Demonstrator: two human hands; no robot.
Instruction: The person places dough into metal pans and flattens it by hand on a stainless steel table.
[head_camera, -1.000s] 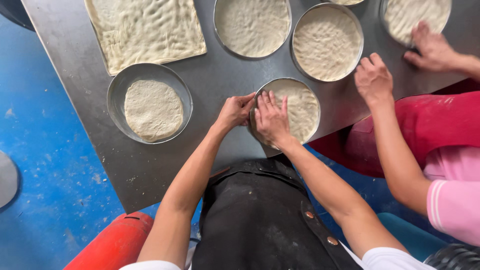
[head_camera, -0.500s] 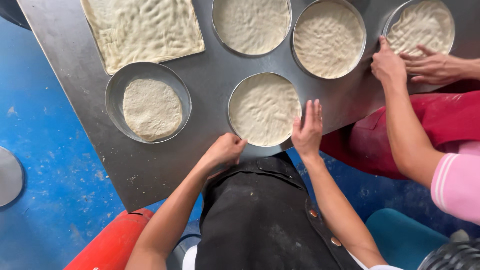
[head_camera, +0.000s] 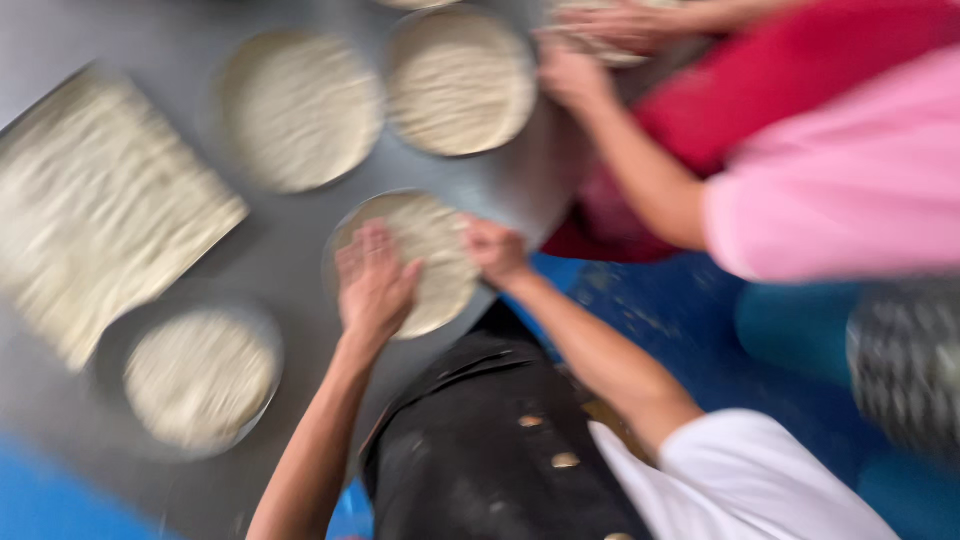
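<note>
Both hands flat, left hand and right hand fingers spread on soft, tearable dough round; lift by its pan rim.

A rectangular dough sheet lies beside a co-worker's pink sleeve.

One head view looks steeply down, close over a blurred, perhaps metal table.

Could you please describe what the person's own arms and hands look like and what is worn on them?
Both arms are bare from wrist to upper arm; a short white sleeve covers the right shoulder. The left hand and right hand are gloveless, without visible rings or watch, though the picture is blurred.
</note>
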